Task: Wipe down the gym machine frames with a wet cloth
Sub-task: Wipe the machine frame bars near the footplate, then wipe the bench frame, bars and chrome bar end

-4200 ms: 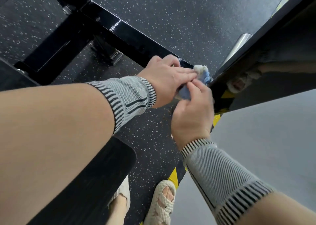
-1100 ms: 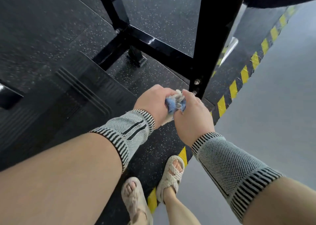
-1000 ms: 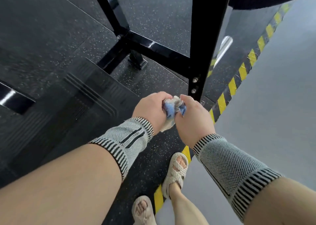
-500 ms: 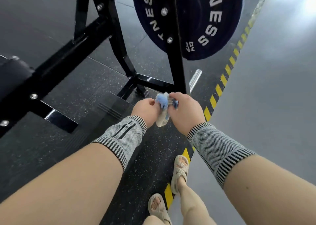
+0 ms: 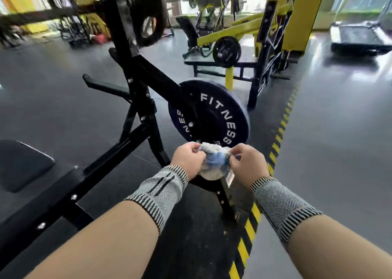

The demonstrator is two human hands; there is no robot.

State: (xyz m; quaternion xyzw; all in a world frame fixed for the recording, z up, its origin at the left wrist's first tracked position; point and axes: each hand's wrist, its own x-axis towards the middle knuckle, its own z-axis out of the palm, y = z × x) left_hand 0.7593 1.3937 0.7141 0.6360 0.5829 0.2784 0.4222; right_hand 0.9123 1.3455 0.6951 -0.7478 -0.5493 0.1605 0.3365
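A crumpled blue and white cloth (image 5: 214, 162) with a small tag hangs between both hands in front of me. My left hand (image 5: 187, 162) pinches its left edge and my right hand (image 5: 248, 164) pinches its right edge, holding it stretched a little. The cloth is in the air, apart from the black machine frame (image 5: 140, 100), which rises ahead and to the left. A dark weight plate (image 5: 214, 117) lettered FITNESS hangs on that frame just beyond the cloth.
A black padded seat (image 5: 19, 164) lies at the left. Yellow and black hazard tape (image 5: 273, 151) runs along the floor at the right. A yellow machine (image 5: 244, 30) with a plate stands further back, a treadmill (image 5: 360, 34) at the far right.
My view has risen from the floor and my feet to the gym ahead. Both hands kept the cloth and pulled apart, spreading it from a tight bunch.
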